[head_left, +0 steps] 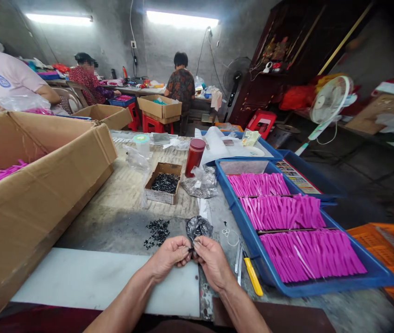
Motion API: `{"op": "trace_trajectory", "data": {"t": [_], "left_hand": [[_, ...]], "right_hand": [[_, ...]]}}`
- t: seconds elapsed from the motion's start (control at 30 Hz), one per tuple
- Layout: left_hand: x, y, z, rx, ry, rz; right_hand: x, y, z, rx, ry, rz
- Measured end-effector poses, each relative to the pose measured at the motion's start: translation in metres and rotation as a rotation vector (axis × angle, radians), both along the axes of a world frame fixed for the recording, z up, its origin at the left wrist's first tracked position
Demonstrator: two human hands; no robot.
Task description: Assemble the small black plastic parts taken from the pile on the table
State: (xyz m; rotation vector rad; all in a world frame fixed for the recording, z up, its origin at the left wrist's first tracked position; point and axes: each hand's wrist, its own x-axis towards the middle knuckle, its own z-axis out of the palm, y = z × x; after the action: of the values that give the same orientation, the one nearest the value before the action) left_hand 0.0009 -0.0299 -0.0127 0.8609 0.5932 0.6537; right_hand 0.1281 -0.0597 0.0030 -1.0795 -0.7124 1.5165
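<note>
My left hand (173, 253) and my right hand (211, 258) meet above the edge of a white board (120, 277). Both are closed, thumbs and fingertips pinched together on a small black piece (192, 248), mostly covered by the fingers. Just beyond them sits a clear plastic bag (199, 226) with dark contents. A loose pile of small black parts (157, 232) lies on the table to the left of the bag. To the right of my right hand are a yellow-handled tool (253, 276), slim metal strips (238, 263) and a loop of white string (230, 237).
A blue tray (297, 289) holds rows of magenta strips at right. At left stands a large cardboard box (44, 185). A small box of black pins (160, 196), a red-brown canister (195, 157) and a bag of metal bits (200, 184) stand ahead. Several people sit farther back.
</note>
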Motion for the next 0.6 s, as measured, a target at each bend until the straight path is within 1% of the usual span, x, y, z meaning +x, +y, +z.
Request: {"op": "trace_trajectory", "data": {"t": [0.2,0.37,0.6], "left_hand": [[0.0003,-0.0003,0.0004,-0.011,0.0,0.001],[0.0012,-0.0014,0.0003,0.003,0.017,0.002],[0.0011,-0.0009,0.003,-0.006,0.028,0.002]], "right_hand": [[-0.0018,-0.0005,-0.0028,0.04,-0.033,-0.023],[-0.0025,-0.0011,-0.0021,0.026,-0.058,-0.047],[0.0007,0.001,0.0006,0.01,-0.042,-0.01]]}}
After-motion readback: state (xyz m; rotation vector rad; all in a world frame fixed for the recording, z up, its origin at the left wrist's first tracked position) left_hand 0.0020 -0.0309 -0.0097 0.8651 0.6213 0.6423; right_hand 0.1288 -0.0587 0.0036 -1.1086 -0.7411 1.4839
